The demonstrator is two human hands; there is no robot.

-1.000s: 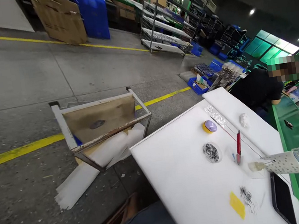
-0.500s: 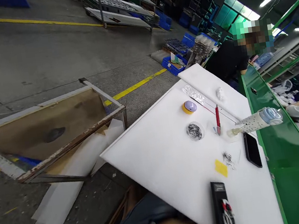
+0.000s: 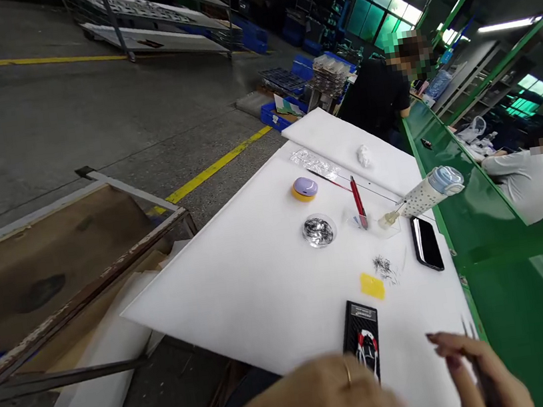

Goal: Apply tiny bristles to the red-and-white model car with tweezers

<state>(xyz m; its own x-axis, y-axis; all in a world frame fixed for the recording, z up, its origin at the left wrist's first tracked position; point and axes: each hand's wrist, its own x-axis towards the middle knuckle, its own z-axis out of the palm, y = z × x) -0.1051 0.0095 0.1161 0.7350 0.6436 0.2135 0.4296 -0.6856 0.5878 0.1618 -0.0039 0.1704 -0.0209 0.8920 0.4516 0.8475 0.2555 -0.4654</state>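
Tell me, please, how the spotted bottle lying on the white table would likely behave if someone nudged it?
The spotted bottle lies on its side and looks round, so it would probably roll. Its nozzle rests on a small clear tray, which might check it. It seems to be plastic, so probably light.

Bare left hand (image 3: 323,395) with thin gold ring (image 3: 346,373) on one finger; bare right hand (image 3: 482,372), long painted nails; no sleeves visible.

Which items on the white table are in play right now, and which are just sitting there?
In play:
left hand, blurred, beside the black card
right hand, thin tweezers at its fingertips

Sitting there:
yellow tag
loose dark bits
dish of dark bits
phone
red pen
purple-and-yellow puck
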